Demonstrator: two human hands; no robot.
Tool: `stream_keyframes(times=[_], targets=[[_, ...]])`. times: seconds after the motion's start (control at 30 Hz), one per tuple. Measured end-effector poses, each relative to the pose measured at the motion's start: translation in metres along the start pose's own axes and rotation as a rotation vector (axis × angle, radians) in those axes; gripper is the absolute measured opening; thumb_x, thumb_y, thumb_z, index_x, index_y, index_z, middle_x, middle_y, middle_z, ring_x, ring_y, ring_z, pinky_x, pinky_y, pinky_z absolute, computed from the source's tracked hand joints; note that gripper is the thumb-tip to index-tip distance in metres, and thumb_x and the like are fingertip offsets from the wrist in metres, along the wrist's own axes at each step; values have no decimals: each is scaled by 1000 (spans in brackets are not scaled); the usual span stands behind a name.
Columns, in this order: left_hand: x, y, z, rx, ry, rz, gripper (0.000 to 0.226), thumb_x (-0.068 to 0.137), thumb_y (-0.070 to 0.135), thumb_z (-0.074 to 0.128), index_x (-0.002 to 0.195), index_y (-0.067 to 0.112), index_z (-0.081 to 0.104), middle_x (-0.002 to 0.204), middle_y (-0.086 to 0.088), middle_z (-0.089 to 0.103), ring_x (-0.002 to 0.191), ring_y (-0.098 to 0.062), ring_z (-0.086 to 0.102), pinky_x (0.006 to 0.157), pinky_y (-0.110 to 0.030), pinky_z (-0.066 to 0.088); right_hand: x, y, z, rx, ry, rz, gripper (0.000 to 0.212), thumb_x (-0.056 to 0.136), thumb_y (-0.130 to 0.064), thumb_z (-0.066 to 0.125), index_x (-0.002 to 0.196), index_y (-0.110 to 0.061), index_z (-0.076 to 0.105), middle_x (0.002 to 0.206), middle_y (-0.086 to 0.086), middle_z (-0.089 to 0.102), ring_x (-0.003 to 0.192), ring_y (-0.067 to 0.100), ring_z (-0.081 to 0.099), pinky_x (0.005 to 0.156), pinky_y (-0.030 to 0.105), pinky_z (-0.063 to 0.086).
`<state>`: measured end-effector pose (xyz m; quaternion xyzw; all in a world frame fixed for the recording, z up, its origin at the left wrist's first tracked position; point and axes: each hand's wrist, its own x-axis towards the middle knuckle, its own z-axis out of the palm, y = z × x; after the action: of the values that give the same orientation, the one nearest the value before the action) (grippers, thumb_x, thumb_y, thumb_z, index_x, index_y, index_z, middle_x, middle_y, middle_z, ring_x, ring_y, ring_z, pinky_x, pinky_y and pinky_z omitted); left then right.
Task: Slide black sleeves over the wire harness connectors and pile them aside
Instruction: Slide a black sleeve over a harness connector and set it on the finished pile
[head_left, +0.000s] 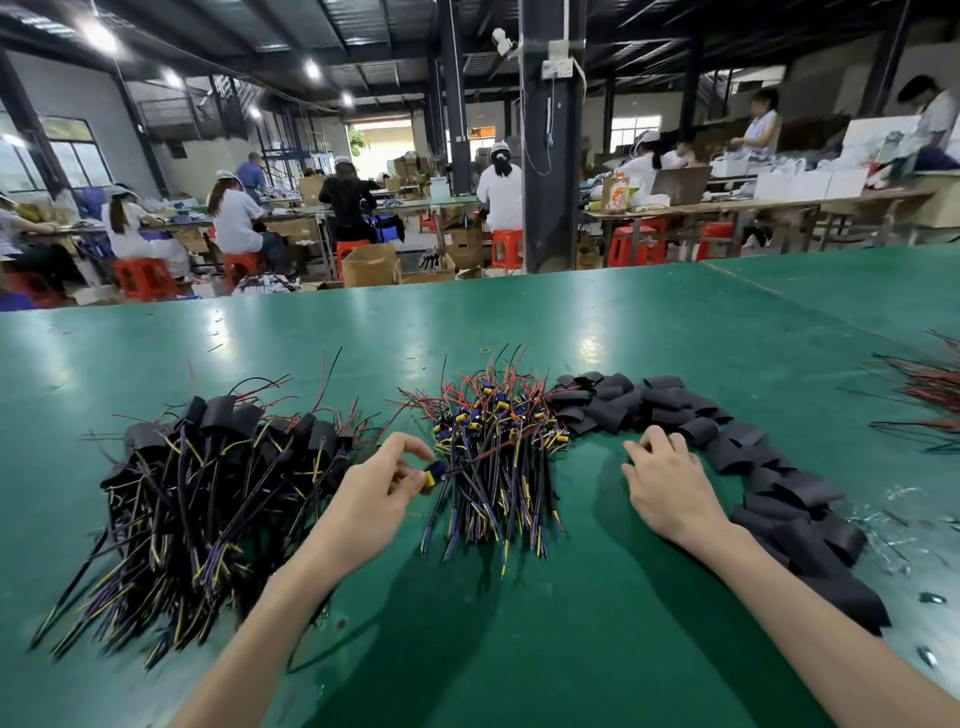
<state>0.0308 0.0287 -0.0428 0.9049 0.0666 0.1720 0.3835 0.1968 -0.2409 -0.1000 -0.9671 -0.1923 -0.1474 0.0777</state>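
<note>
A heap of unsleeved wire harnesses (493, 447) with blue and yellow connectors lies at the table's middle. My left hand (376, 493) pinches one blue-yellow connector (434, 474) at the heap's left edge. To the left lies a pile of sleeved harnesses (208, 467) with black sleeves over their ends. A long curved row of loose black sleeves (675, 410) runs from centre to lower right. My right hand (667, 483) rests palm down beside that row, fingers bent at the sleeves' edge; whether it grips one is hidden.
The green table (519, 322) stretches far ahead. Another bundle of red and black wires (930, 400) lies at the right edge. Small scraps (927, 597) litter the lower right. Beyond the table, several people sit at benches on red stools.
</note>
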Motion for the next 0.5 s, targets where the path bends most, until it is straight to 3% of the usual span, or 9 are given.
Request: stream_keyframes(times=[0.1,0.23,0.33,0.5], targets=[[-3,-5,-1,-33,-32,0,26,97,10,49,97,35,57,80,-1,67,53,-3,39,53,-16,37,-2,3,-2,7,-39,-25,32,100,-28,36,123,-14,55,121,8,40,110,24,35,95,33,34],[-4,-6,-1,-67,-51,-23,26,97,10,50,97,34,61,79,-3,68,52,-1,41,56,-19,36,-3,8,-7,3,-121,-99,25,100,-22,40,118,-13,54,120,8,43,111,26,35,96,31,32],[-4,-6,-2,-140,-42,-35,30,97,9,49,94,34,64,79,-6,68,52,-1,42,56,-22,35,-9,6,-14,13,-185,-94,29,99,-28,45,121,-10,52,118,9,41,111,25,34,97,31,30],[-7,-2,-6,-306,-38,-18,38,97,3,48,89,34,68,68,0,63,57,-6,43,54,-18,34,-22,-10,-37,518,-114,-111,33,91,-15,60,123,-8,56,108,10,45,109,25,40,94,24,27]])
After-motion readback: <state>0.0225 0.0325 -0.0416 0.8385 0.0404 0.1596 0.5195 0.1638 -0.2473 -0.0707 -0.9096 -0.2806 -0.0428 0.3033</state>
